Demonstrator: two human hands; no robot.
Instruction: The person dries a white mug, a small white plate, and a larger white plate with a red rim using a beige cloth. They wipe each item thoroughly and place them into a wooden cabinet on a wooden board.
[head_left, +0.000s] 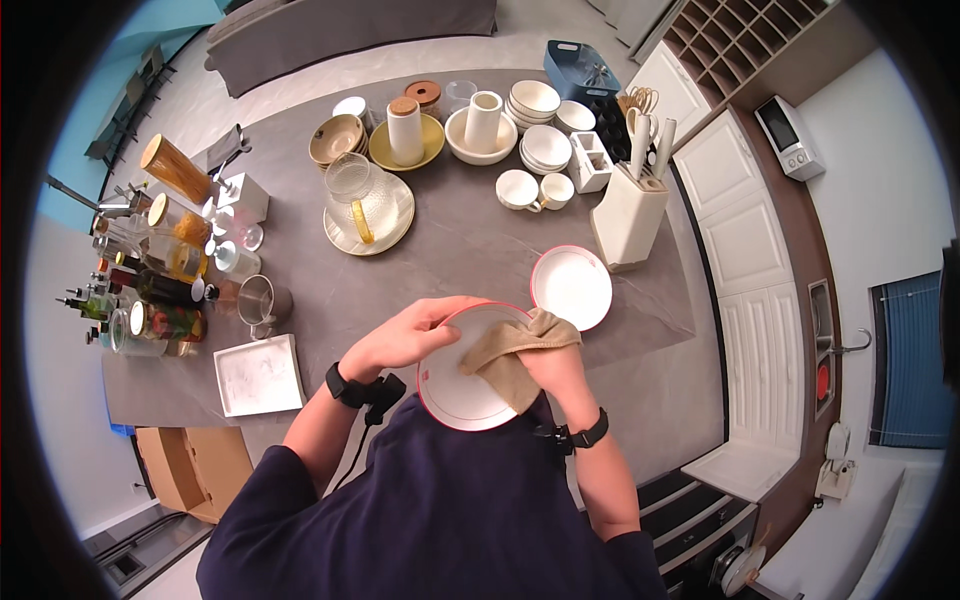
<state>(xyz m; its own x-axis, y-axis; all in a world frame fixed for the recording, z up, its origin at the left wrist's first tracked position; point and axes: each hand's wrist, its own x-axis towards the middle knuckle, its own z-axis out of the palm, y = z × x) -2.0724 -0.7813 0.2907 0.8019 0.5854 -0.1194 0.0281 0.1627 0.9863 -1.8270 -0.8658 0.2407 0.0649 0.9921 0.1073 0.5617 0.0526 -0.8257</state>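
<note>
My left hand (409, 330) grips the upper left rim of a white plate with a red edge (457, 386), thumb on its face. The plate is held in front of my chest, over the near edge of the table. A tan cloth (510, 349) is in my right hand (559, 371) and lies against the plate's face; its folds hide part of the plate and some of my right fingers. Just beyond my right hand, a second white plate with a red rim (571, 289) rests on the grey table (465, 232).
A white knife block (626, 217) stands right of the second plate. Cups (517, 190), stacked bowls (545, 148) and a glass pitcher on plates (401, 225) sit farther back. At left are a marble tray (259, 375), a metal mug (262, 300) and several bottles and jars (157, 289).
</note>
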